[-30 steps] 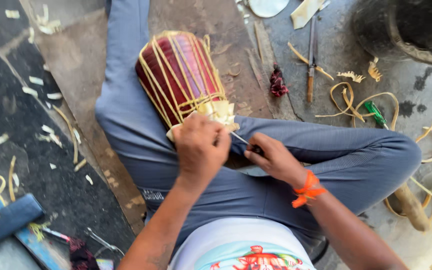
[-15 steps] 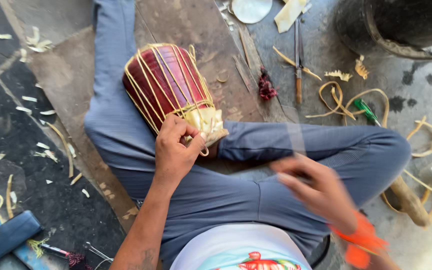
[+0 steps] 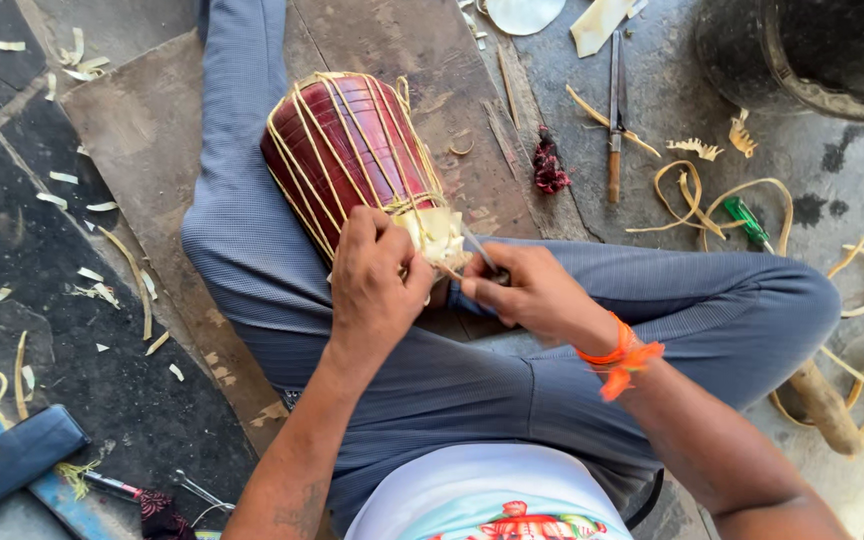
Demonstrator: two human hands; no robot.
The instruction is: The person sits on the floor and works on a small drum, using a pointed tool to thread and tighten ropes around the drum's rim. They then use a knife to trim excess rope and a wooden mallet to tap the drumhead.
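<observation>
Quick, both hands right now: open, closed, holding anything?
Left hand: closed, grip on the near end of the red drum laced with pale straps.
Right hand: closed around a thin metal tool whose tip points at the drum's end.

The person wears blue-grey trousers of finely textured cloth (image 3: 552, 380), which cover both legs. Above them shows the hem of a white shirt with a red and turquoise print (image 3: 492, 500) at its front. Both forearms are bare, without sleeves. A bright orange thread band (image 3: 620, 357), knotted with loose frayed ends, circles the wrist just behind the right hand (image 3: 532, 292). The left hand (image 3: 377, 285) wears nothing.
</observation>
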